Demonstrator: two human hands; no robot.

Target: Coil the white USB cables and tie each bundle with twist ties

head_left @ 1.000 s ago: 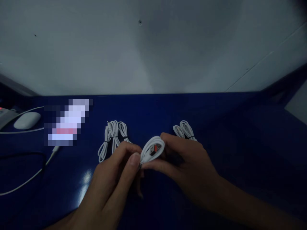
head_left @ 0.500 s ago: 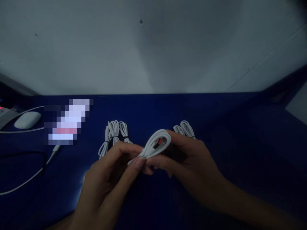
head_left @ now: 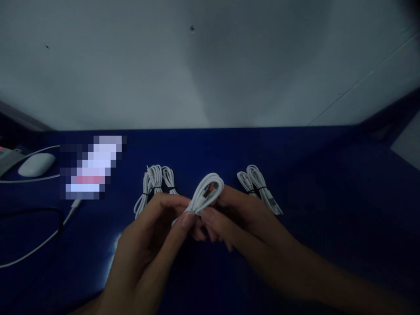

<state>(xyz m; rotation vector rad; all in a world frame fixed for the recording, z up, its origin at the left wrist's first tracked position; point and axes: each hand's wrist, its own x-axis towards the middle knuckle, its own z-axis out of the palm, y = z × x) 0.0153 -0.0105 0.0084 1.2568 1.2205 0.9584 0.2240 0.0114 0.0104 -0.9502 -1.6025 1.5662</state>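
A coiled white USB cable (head_left: pixel 200 194) is held up in front of me, above the blue table. Its metal plug, with orange inside, shows within the loop. My left hand (head_left: pixel 157 236) pinches the coil's narrow, gathered part between thumb and fingers. From the other side, my right hand (head_left: pixel 243 223) grips the same cable, thumb near the gathered part and fingers behind the loop. Behind my left hand lie several tied white cables (head_left: pixel 155 177). Two more tied cables (head_left: pixel 259 181) rest beyond my right hand. Part of the held coil is hidden by my fingers.
On the left lies a blurred, lit phone (head_left: pixel 95 166) with a white charging cord (head_left: pixel 70 212) plugged in. A white rounded case (head_left: pixel 36 165) sits beside it. The blue table (head_left: pixel 203 151) meets a pale wall (head_left: pixel 147 78) at the back.
The held cable has shifted slightly left and tilted. My right hand has moved left and its thumb now presses by the gathered part, uncovering more of the right-hand cables.
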